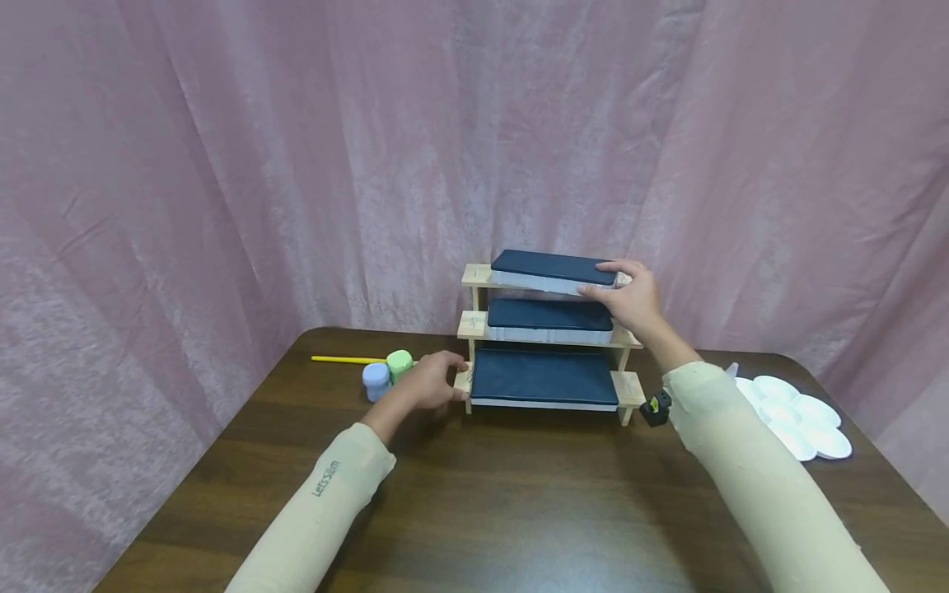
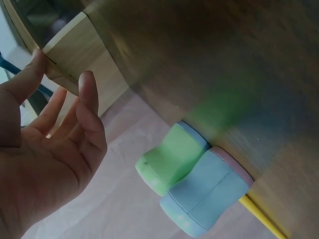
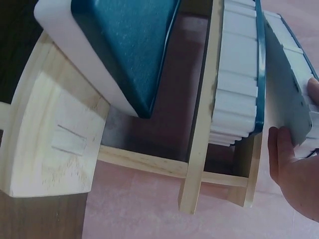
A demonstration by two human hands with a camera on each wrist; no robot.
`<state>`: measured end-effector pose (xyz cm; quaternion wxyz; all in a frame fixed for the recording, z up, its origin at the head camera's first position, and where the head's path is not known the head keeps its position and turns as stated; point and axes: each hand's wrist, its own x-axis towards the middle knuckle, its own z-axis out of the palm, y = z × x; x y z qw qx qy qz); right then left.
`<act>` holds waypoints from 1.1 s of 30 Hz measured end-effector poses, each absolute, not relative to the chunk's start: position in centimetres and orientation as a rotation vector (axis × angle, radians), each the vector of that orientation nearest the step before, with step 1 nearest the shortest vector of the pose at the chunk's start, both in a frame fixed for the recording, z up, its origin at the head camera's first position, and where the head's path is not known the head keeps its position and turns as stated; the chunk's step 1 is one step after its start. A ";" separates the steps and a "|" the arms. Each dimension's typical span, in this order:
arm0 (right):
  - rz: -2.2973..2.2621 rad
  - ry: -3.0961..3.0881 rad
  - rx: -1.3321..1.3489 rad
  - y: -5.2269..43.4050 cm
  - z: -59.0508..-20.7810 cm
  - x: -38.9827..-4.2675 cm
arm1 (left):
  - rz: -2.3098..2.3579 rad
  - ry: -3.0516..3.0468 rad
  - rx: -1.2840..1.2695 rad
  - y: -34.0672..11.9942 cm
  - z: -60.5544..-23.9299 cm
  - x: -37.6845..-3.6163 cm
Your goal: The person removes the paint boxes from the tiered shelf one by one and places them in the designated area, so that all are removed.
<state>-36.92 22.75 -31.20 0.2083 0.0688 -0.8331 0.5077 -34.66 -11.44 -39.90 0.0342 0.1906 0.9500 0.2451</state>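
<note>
A three-step wooden rack bears boxes with white bases and dark blue lids. My right hand grips the right end of the top box, thumb at its front and fingers over the lid. In the right wrist view that box looks tilted and raised off its shelf. On the middle step sits a second box, and on the lowest step a wider one. My left hand holds the left end of the lowest step between thumb and fingers.
Beside my left hand stand a blue jar and a green jar, with a yellow stick behind them. A white flower-shaped palette lies at the right. Pink curtain hangs behind the brown table.
</note>
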 end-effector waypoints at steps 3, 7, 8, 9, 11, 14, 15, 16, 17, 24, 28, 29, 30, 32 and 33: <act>1.446 -2.307 0.162 22.8 -31.3 -36.8 | 0.764 2.913 0.617 -11.5 -39.8 -34.7; 1.487 -2.277 0.117 22.5 -31.2 -36.5 | 0.771 2.910 0.652 -11.5 -39.8 -34.8; 1.494 -2.264 0.108 22.5 -31.2 -36.4 | 0.773 2.911 0.660 -11.5 -39.8 -34.8; 1.499 -2.252 0.103 22.4 -31.1 -36.4 | 0.775 2.910 0.668 -11.6 -39.8 -34.8; 1.510 -2.222 0.099 22.2 -31.1 -36.3 | 0.773 2.910 0.691 -11.6 -39.7 -34.9; 1.525 -2.183 0.110 21.9 -31.0 -36.0 | 0.778 2.900 0.712 -11.7 -39.5 -34.9; 1.528 -2.177 0.112 21.9 -31.0 -35.9 | 0.779 2.893 0.715 -11.7 -39.5 -34.9; 1.531 -2.172 0.114 21.9 -31.0 -35.8 | 0.777 2.892 0.722 -11.7 -39.4 -34.9; 1.533 -2.171 0.117 21.8 -31.0 -35.7 | 0.778 2.890 0.727 -11.8 -39.4 -35.0; 1.530 -2.177 0.151 21.9 -31.0 -35.1 | 0.766 2.871 0.720 -11.7 -39.2 -35.2; 1.540 -2.157 0.146 21.9 -30.8 -34.7 | 0.759 2.872 0.713 -11.6 -39.2 -35.4; 1.542 -2.151 0.145 21.9 -30.7 -34.6 | 0.759 2.872 0.711 -11.5 -39.2 -35.5; 1.543 -2.145 0.144 21.9 -30.7 -34.5 | 0.758 2.875 0.712 -11.5 -39.2 -35.5; 1.540 -2.137 0.145 22.0 -30.6 -34.3 | 0.759 2.875 0.700 -11.5 -39.3 -35.6; 1.540 -2.134 0.150 22.0 -30.6 -34.2 | 0.758 2.876 0.694 -11.5 -39.3 -35.6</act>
